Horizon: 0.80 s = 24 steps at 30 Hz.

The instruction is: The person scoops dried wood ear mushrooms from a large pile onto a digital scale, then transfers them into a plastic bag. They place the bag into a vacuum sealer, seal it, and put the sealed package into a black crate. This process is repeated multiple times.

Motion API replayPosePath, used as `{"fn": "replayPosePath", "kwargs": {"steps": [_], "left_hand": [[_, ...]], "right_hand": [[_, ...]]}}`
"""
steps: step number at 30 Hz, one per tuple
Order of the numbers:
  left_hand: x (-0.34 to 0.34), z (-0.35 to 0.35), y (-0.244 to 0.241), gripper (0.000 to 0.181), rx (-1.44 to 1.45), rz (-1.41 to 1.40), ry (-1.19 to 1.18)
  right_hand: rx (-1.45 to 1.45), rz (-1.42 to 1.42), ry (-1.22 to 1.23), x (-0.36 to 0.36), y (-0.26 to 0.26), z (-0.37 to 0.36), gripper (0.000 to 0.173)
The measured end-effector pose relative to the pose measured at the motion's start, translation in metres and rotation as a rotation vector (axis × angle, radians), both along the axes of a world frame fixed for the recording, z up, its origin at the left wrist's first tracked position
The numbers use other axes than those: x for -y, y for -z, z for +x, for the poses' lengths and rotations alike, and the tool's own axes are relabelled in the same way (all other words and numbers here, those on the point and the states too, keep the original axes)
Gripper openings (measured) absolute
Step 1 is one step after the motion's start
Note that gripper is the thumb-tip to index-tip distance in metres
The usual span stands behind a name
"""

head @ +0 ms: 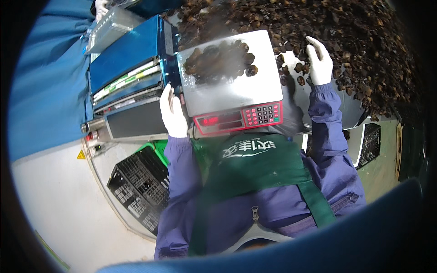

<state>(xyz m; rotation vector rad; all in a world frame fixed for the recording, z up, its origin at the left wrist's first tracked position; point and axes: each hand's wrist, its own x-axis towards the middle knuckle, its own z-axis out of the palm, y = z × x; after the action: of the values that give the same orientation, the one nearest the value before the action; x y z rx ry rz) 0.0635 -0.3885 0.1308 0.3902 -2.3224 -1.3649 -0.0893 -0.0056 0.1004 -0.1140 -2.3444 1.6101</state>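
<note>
My left hand [173, 112], in a white glove, is beside the left edge of a digital scale [235, 97], its fingers pointing away from me and nothing visible in it. On the scale's steel pan lies a batch of dark brown roundish pieces [218, 63], partly blurred by a smudge in the view; their kind is unclear. To the right of the pan, my gloved right hand [320, 63] hovers at the near edge of a broad heap of similar pieces [368, 44]. Thumb and fingers are apart, and no piece shows between them. The scale's red display is lit.
Left of the scale stands a blue-topped machine [129, 51] with a clear plastic container [114, 29] on it. Another person's gloved hand [100, 8] shows behind that. Black plastic crates [141, 187] sit below the table on the left, beside a green one [159, 150].
</note>
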Motion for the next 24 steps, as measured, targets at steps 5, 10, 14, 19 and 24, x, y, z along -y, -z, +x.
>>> {"fn": "replayPosePath", "kwargs": {"steps": [5,10,14,19,24], "left_hand": [[0.008,-0.025,-0.002,0.039,0.060,0.025,0.024],[0.016,-0.043,0.038,0.036,0.276,-0.119,0.033],[0.002,-0.041,0.038,0.031,0.357,0.280,0.003],[0.007,-0.017,0.012,0.031,0.317,0.409,0.063],[0.072,-0.027,-0.037,0.034,0.220,0.487,0.090]], "right_hand": [[0.113,-0.123,-0.163,0.026,-0.005,0.006,0.024],[-0.013,0.416,-0.430,0.063,0.014,0.007,0.027],[0.015,0.280,-0.413,0.078,0.024,0.016,0.031],[0.341,-0.132,-0.473,0.077,-0.010,0.012,0.029],[0.334,-0.111,-0.564,0.129,-0.067,-0.011,0.032]]}}
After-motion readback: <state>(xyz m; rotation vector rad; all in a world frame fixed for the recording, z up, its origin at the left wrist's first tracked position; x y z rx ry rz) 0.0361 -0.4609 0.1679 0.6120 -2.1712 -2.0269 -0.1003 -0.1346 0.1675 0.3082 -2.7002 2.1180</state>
